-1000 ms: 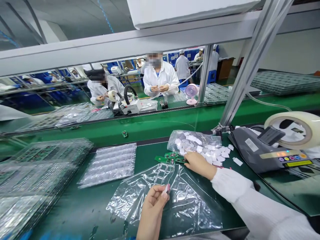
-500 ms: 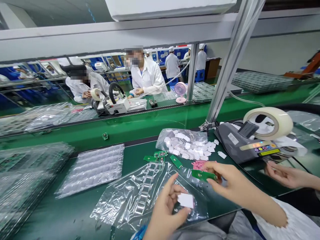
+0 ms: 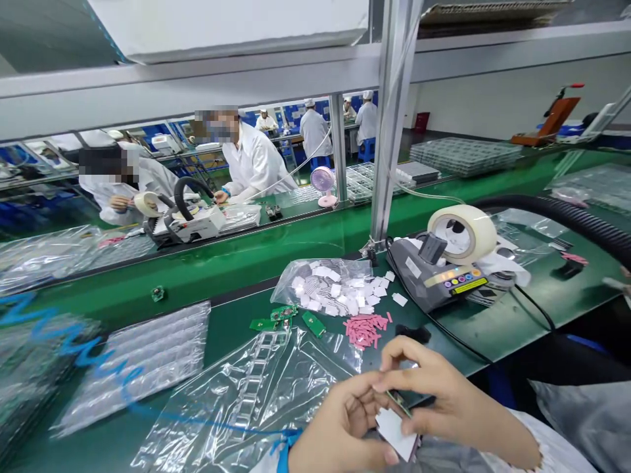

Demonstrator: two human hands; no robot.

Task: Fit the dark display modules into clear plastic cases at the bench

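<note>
My left hand (image 3: pixel 340 424) is closed on a small white notched square piece (image 3: pixel 396 432), its thumb at the lower edge. My right hand (image 3: pixel 438 397) pinches a green circuit board (image 3: pixel 400 402), seen nearly edge-on, just above the white piece. The right thumb reaches to the white piece's edge. Both hands are together near the table's front edge, and the fingers partly hide the board. Beyond them lie a pile of pink strips (image 3: pixel 365 330), a clear bag of white pieces (image 3: pixel 320 284) and several green circuit boards (image 3: pixel 313 323).
A tape dispenser (image 3: pixel 434 269) with a large roll stands at the right. Clear plastic film (image 3: pixel 197 407) covers the table's middle. Trays (image 3: pixel 148 358) lie to the left. A blue coiled cord (image 3: pixel 192 417) runs from my left wrist. Co-workers (image 3: pixel 254 161) sit beyond the green belt (image 3: pixel 221 263).
My hands have come together, and the right hand has brought the green circuit board to the white piece. The view has turned right. Another person's hand at the right has mostly left view.
</note>
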